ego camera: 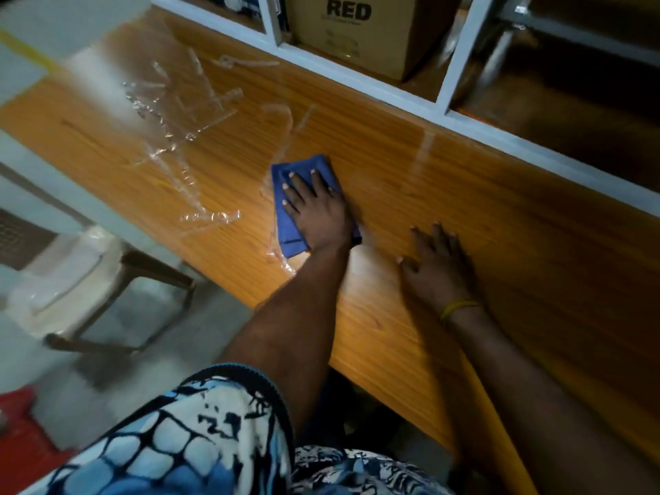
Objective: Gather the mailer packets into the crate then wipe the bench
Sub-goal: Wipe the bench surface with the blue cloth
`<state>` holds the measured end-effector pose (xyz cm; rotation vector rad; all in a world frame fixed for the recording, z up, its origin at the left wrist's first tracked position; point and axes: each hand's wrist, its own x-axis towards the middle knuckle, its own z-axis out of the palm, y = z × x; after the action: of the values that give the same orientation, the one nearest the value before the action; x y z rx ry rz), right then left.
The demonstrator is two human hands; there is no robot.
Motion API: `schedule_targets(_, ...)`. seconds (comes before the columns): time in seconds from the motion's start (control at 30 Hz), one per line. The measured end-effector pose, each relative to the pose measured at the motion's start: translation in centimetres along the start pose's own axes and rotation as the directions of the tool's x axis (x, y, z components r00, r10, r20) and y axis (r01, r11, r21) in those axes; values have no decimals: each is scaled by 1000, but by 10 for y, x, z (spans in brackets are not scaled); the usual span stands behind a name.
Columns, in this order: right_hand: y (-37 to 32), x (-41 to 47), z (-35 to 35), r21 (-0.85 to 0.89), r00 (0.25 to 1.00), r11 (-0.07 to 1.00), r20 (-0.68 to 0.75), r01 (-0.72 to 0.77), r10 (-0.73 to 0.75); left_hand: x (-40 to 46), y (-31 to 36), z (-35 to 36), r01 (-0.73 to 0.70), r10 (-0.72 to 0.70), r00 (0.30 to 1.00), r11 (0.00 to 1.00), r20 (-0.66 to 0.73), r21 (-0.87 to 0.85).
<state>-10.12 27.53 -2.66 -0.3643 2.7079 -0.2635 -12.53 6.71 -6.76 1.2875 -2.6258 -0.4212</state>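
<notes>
My left hand (314, 209) lies flat on a folded blue cloth (285, 230), pressing it onto the wooden bench (482, 216). My right hand (435, 266) rests flat on the bench surface to the right of the cloth, fingers spread, holding nothing. Several clear plastic strips and scraps (178, 112) lie scattered on the bench to the left of the cloth. A red crate (21, 423) shows at the lower left on the floor; its contents are out of view.
A white shelf frame (393, 91) runs along the back of the bench, with a cardboard box (360, 30) marked RED on it. A plastic stool (71, 276) stands on the floor left of the bench.
</notes>
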Motion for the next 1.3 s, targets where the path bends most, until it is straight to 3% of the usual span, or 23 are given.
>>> schedule_targets(0.13,-25,-26,12,-40,995,997,67,73,-70,-24,-34,-12,60,-60,998,998,25,10)
schedule_targets(0.3,-46,-47,25,-102,990,985,39,137,-134,-38,-73,-30,142,-142,990,990,6,17)
schedule_targets(0.63,-80,-65,40,-114,992,985,19,126,-125,-51,-146,-59,314,-315,949,948,-16,-55)
schedule_targets(0.87,-99,-67,43,-123,998,991,11,57,-56,-80,-161,-65,256,-258,966,960,2,-113)
schedule_targets(0.93,-101,-66,45,-123,999,992,3,38,-38,-93,-163,-64,159,-159,987,984,-3,-77)
schedule_targets(1.03,-104,-68,51,-107,1000,994,-22,11,-13,-104,-168,-60,-142,140,989,989,44,39)
schedule_targets(1.17,-115,-74,59,-55,996,998,-83,-19,15,-88,-168,-62,-444,430,888,894,165,61)
schedule_targets(1.3,-122,-79,65,17,988,999,-148,-36,38,-66,-160,-70,-632,601,739,775,304,6)
